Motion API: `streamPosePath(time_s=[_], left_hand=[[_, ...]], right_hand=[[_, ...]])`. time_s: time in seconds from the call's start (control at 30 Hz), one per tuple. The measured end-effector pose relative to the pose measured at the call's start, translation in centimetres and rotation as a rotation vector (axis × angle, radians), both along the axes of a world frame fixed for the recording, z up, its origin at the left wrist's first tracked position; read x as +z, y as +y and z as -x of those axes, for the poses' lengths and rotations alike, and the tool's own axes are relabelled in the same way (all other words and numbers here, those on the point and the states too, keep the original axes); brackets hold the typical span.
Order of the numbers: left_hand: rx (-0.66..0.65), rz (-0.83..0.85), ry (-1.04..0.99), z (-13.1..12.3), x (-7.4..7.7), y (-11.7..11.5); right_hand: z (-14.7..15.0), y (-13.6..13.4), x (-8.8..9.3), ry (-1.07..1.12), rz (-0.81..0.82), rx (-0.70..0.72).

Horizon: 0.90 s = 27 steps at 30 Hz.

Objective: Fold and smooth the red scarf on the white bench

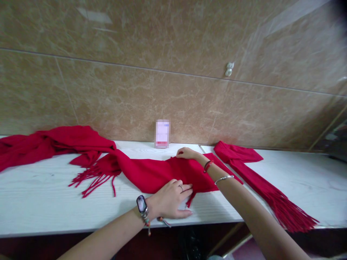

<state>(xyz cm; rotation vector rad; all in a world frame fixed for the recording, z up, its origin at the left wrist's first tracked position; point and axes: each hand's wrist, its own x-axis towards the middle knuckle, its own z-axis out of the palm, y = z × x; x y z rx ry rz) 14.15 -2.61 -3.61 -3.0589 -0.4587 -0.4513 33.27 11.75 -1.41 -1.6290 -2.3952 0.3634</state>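
A long red scarf (151,173) with tassels lies across the white table (40,195). My left hand (172,202) rests on the scarf's near edge, fingers closed in a pinch on the fabric. My right hand (187,154) reaches to the scarf's far edge and grips the cloth there, fingers curled. The left wrist carries a watch and bead bracelets, the right wrist a red band and a silver bangle.
More red scarf fabric (54,142) is bunched at the left. Another red scarf (260,180) with fringe trails off the table's front edge at the right. A small pink card (162,134) leans on the marble wall (173,72).
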Motion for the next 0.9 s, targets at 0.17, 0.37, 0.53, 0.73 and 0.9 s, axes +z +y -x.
streamPosePath(time_s=[0.17, 0.37, 0.53, 0.73, 0.9], left_hand=[[-0.005, 0.052, -0.008, 0.2, -0.5, 0.0], [-0.011, 0.114, 0.083, 0.4, -0.6, 0.0], [-0.008, 0.102, 0.112, 0.4, -0.3, -0.2], [0.076, 0.151, 0.125, 0.5, 0.0, -0.4], [0.098, 0.184, 0.112, 0.8, 0.3, -0.3]], right_hand=[[0.7, -0.4, 0.5, 0.109, 0.059, 0.026], [0.8, 0.4, -0.6, 0.233, 0.008, -0.064], [0.2, 0.7, -1.8, 0.258, -0.074, -0.031], [0.2, 0.2, -3.1, 0.262, -0.219, 0.009], [-0.9, -0.8, -2.3, 0.237, -0.369, 0.018]])
